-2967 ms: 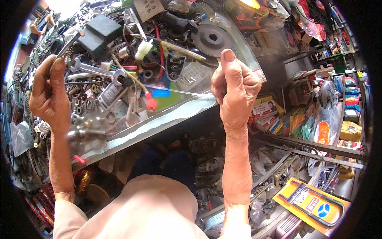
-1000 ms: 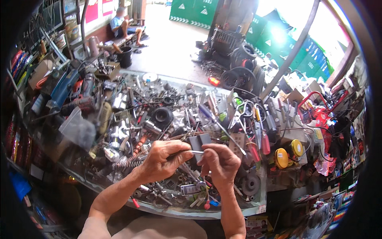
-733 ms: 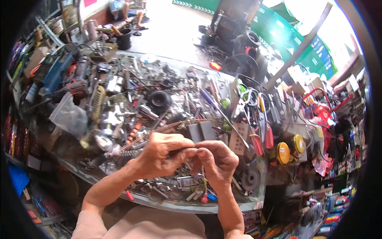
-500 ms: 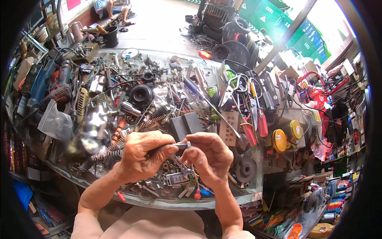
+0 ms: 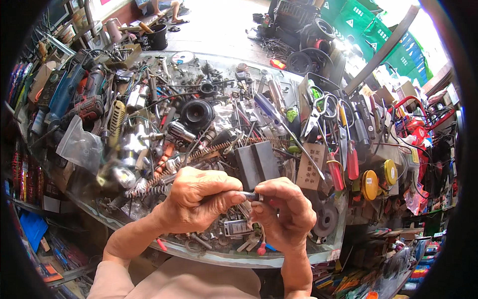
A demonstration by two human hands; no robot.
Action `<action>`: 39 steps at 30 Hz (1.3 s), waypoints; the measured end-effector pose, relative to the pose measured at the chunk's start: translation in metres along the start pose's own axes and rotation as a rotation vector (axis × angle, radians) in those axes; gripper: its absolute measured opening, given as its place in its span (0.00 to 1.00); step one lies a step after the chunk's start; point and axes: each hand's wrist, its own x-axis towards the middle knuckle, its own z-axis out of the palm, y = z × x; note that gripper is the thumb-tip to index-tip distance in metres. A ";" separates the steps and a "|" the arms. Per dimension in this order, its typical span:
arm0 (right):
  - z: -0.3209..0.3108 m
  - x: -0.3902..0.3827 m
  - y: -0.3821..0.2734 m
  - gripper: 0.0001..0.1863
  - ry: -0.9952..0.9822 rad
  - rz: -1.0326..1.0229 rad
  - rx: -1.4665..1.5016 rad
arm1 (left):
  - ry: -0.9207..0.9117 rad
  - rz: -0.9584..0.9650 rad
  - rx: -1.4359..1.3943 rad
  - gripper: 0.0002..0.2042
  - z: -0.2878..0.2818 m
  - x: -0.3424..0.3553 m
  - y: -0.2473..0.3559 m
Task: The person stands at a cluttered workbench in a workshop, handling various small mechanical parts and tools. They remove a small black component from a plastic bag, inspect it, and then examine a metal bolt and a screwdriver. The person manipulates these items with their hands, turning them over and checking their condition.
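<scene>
Over the glass table's (image 5: 224, 259) near edge, the left hand (image 5: 194, 202) and right hand (image 5: 289, 214) are bent into pinches. Beyond them, a smooth, blocky black box (image 5: 257, 163) is laid. Between their fingertips, a short cylindrical metal bolt (image 5: 252, 196) is held.

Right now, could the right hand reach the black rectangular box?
Probably yes: the black rectangular box lies just beyond the right hand, its top uncovered, though that hand is occupied with a bolt.
</scene>
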 end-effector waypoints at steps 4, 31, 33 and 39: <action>-0.004 0.003 0.002 0.14 -0.024 -0.104 -0.058 | -0.041 -0.017 -0.010 0.06 -0.002 0.003 0.003; -0.005 0.005 -0.007 0.09 0.081 0.535 0.399 | 0.008 0.153 0.170 0.07 0.002 0.002 -0.007; -0.005 0.003 -0.005 0.11 0.077 0.573 0.483 | 0.029 0.179 0.221 0.08 0.003 -0.001 -0.007; -0.003 0.001 -0.001 0.15 0.101 0.614 0.327 | 0.003 0.219 0.395 0.09 0.006 -0.004 -0.010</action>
